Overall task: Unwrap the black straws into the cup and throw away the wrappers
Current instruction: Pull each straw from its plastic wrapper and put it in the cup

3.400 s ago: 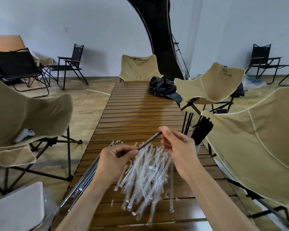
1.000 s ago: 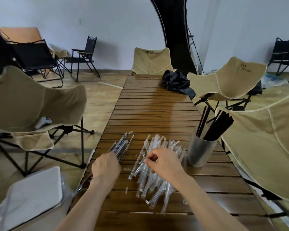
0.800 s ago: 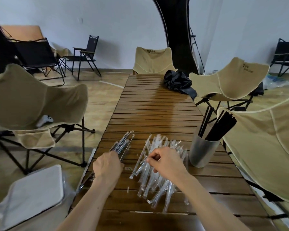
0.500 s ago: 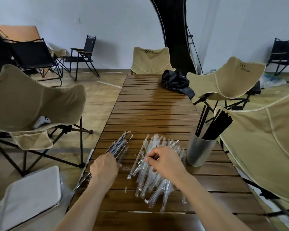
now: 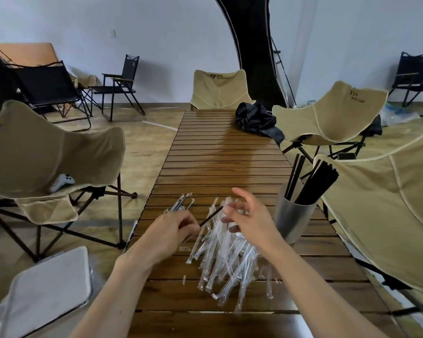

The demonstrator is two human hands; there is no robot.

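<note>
My left hand (image 5: 167,234) grips a black straw (image 5: 211,215) that sticks out up and to the right, above the slatted wooden table (image 5: 220,162). My right hand (image 5: 250,222) hovers just right of the straw's tip with its fingers spread and relaxed; I cannot tell if it touches the tip. Under both hands lies a pile of clear empty wrappers (image 5: 230,262). A small bundle of wrapped straws (image 5: 181,204) lies beyond my left hand. A metal cup (image 5: 293,222) at the right holds several black straws (image 5: 311,184).
Beige folding chairs stand close on the left (image 5: 47,154) and right (image 5: 388,206) of the table. A black cloth bundle (image 5: 255,120) lies at the table's far end. A white flat-topped container (image 5: 49,286) sits by my left forearm.
My left hand has come up off the wrapped bundle with a black straw in it. My right hand has lifted off the wrapper pile and opened its fingers.
</note>
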